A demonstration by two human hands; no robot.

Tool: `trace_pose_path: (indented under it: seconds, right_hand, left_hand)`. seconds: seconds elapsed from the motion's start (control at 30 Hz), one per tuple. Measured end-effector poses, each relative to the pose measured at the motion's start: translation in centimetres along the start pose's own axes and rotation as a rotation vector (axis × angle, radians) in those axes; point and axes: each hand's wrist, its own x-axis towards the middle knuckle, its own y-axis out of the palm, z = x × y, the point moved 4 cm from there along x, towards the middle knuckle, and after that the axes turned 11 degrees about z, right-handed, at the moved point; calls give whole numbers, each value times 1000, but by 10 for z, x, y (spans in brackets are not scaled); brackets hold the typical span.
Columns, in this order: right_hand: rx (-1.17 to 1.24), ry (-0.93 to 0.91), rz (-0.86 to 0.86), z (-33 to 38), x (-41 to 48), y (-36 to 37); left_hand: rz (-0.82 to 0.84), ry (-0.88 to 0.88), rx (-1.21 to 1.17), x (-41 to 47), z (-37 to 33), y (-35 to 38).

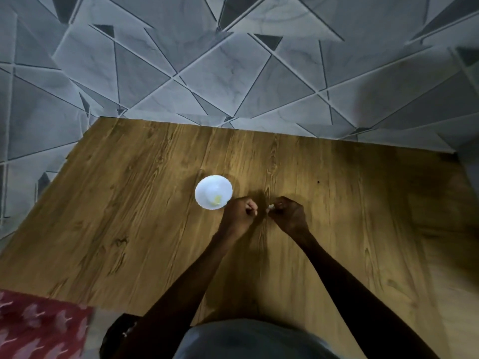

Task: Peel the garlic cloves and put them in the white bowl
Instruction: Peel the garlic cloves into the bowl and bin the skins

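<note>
Right hand [289, 216] pinches clove [271, 207]; left hand [239, 215] unclear

A brown wood-grain tabletop [129, 216], streaked with darker knots, fills the middle of the view, with grey patterned tiles [181, 73] beyond its far edge. A small round white bowl [204, 185] stands on it near the centre. A tiny dark speck [318, 181] lies on the bare wood to the bowl's right, well apart.

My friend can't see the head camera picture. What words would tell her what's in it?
Two hands work close together over a wooden table, the right hand pinching a small pale bit, likely garlic. Beside the left hand, a white bowl holds a yellowish piece.
</note>
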Motion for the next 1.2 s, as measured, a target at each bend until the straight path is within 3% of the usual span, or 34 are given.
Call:
trace_pose_path:
  seconds: [0.2,0.33,0.43,0.5,0.6,0.8,1.03,1.2]
  right_hand:
    - [131,89,50,10,7,13]
    - [267,29,70,3,3,15]
    - [672,42,40,-7,-8,14]
    - [960,90,112,-9,-16,14]
    - [1155,51,198,-8,-20,11]
    - [1105,22,214,-2,-23,4]
    - [1025,189,155,7,-26,-4]
    - [1037,125,130,8,-30,-11]
  left_hand:
    - [73,-125,-4,8,5,25]
    - [123,-157,-121,11,9,30]
    - [111,-132,-314,9,14,29]
    - [105,-100,-424,7,15,26]
    - [98,-60,-518,6,13,23]
    - [61,-31,-464,5,10,23]
    - [27,41,-402,2,-1,21]
    - [45,32,-413,1,-4,20]
